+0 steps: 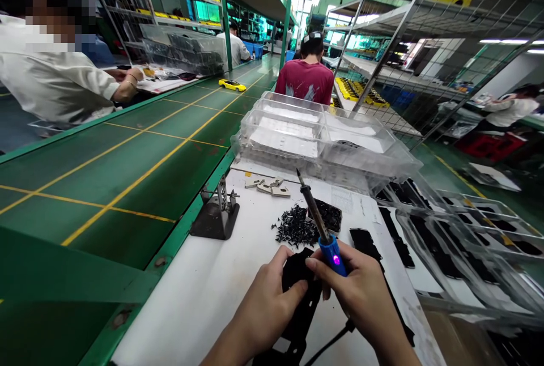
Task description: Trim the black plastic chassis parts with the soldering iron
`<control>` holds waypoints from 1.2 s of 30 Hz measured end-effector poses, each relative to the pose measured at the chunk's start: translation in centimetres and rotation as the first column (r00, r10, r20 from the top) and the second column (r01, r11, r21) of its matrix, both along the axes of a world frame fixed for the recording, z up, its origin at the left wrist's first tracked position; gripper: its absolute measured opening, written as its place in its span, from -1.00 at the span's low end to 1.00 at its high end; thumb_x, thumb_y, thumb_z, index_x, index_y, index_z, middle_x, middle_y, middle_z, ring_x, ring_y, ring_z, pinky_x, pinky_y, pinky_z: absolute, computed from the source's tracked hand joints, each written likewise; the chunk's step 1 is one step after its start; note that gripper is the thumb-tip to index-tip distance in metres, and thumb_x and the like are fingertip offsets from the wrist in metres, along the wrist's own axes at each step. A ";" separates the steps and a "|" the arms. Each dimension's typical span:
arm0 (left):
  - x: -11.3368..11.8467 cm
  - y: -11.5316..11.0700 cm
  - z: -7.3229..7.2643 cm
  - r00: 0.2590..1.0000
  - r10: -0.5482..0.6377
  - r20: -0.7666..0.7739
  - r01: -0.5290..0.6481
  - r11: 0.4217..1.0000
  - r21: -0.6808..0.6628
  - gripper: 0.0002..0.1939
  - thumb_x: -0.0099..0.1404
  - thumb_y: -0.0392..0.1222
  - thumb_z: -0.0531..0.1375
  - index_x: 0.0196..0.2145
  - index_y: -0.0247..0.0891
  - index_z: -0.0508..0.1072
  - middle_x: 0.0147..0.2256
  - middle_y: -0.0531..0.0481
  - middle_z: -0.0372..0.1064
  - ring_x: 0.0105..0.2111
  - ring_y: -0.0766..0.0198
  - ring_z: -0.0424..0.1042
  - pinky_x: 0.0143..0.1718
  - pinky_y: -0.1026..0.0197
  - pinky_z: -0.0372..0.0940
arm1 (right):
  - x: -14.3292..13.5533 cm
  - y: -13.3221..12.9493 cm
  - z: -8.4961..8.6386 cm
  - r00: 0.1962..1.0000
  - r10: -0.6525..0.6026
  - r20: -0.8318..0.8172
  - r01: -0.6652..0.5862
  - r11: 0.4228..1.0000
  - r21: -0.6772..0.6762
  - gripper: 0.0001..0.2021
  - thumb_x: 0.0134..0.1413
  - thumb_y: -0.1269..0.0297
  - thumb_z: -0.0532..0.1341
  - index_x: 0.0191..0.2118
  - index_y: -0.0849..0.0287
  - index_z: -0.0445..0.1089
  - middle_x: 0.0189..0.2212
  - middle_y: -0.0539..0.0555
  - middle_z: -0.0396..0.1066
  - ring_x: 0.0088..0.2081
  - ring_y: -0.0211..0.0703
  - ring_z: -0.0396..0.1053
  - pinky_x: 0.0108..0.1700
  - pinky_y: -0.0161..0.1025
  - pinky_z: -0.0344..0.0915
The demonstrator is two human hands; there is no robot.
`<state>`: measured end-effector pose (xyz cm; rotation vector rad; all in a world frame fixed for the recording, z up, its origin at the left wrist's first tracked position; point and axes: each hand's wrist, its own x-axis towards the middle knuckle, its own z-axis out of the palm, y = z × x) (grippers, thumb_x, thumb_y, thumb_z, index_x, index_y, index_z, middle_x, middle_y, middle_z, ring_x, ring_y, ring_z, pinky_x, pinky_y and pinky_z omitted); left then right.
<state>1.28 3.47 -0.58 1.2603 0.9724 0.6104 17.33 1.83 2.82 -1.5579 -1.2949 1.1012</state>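
Observation:
My left hand (267, 303) is closed around the upper part of a flat black plastic part (302, 315), thumb on top. In my right hand (361, 286) is a soldering iron (334, 255) with a blue handle and a lit purple light; its tip points up and away from the black part. The right fingertips also reach the black part's upper edge, whether touching it I cannot tell. Just beyond the hands lies a heap of small black pieces (295, 227), beside a small dark box (331, 216) of similar pieces. The iron's black cord (329, 345) runs down toward me.
A metal iron stand (219, 210) is at the table's left edge, near several pale blocks (270, 186). Clear plastic trays (318, 145) stand at the back. More black parts (365, 241) lie on the right. Along the left runs a green conveyor (170, 156) carrying a yellow toy car (232, 85). Other people sit nearby.

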 end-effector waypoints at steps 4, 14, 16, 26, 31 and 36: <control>-0.2 -0.2 0.4 0.999 0.009 -0.049 -0.007 0.999 0.040 -0.86 0.31 -0.17 0.15 -0.32 -0.16 0.19 -0.48 0.18 0.23 -0.47 0.33 0.17 -0.47 0.28 0.10 | -0.3 -0.2 -0.1 0.993 -0.039 0.115 0.026 0.993 0.115 -0.76 0.10 0.08 0.29 -0.44 0.12 0.48 -0.51 0.01 0.37 -0.55 -0.23 0.24 -0.54 -0.30 0.13; -0.1 -0.5 0.2 0.993 0.002 -0.121 0.010 0.995 0.099 -0.87 0.32 -0.19 0.12 -0.31 -0.15 0.16 -0.46 0.16 0.27 -0.47 0.30 0.21 -0.48 0.26 0.08 | -1.1 -0.8 -1.4 0.969 -0.149 0.195 0.119 0.980 0.159 -0.75 0.13 0.07 0.27 -0.45 0.11 0.38 -0.53 -0.04 0.28 -0.48 -0.20 0.21 -0.42 -0.28 0.12; -0.2 -0.5 0.1 0.993 -0.007 -0.121 0.021 0.993 0.115 -0.89 0.32 -0.21 0.11 -0.30 -0.15 0.16 -0.46 0.14 0.29 -0.46 0.29 0.23 -0.49 0.25 0.07 | -1.0 -0.7 -1.5 0.962 -0.185 0.204 0.152 0.975 0.165 -0.71 0.10 0.05 0.30 -0.48 0.11 0.32 -0.54 -0.05 0.26 -0.49 -0.21 0.19 -0.43 -0.28 0.11; -1.3 -0.5 0.1 0.991 -0.111 -0.069 0.120 0.981 0.155 -0.79 0.38 0.00 0.08 -0.26 -0.19 0.23 -0.46 0.11 0.25 -0.47 0.30 0.24 -0.47 0.27 0.10 | 0.3 -0.1 -1.8 0.995 -0.094 -0.016 0.093 0.994 -0.052 -0.63 -0.10 -0.04 0.39 -0.45 0.16 0.34 -0.58 -0.09 0.15 -0.50 -0.27 0.06 -0.45 -0.30 0.04; -0.9 -0.5 0.0 0.997 -0.054 -0.061 0.061 0.989 0.133 -0.63 0.42 0.15 -0.04 -0.37 -0.18 0.19 -0.54 0.16 0.13 -0.55 0.36 0.12 -0.53 0.28 0.00 | -0.6 -0.5 -2.0 0.979 -0.151 -0.135 0.146 0.988 -0.046 -0.63 -0.13 0.00 0.41 -0.48 0.16 0.30 -0.61 -0.11 0.09 -0.53 -0.30 0.02 -0.49 -0.31 -0.02; -0.5 -0.8 -0.3 0.996 -0.054 -0.070 0.060 0.994 0.088 -0.61 0.41 0.18 -0.03 -0.38 -0.17 0.20 -0.54 0.16 0.12 -0.54 0.36 0.11 -0.54 0.28 -0.02 | 0.0 -0.7 -2.1 0.981 -0.092 -0.168 0.086 0.995 -0.044 -0.66 -0.10 0.00 0.39 -0.45 0.17 0.35 -0.56 -0.09 0.13 -0.49 -0.27 0.03 -0.45 -0.30 -0.02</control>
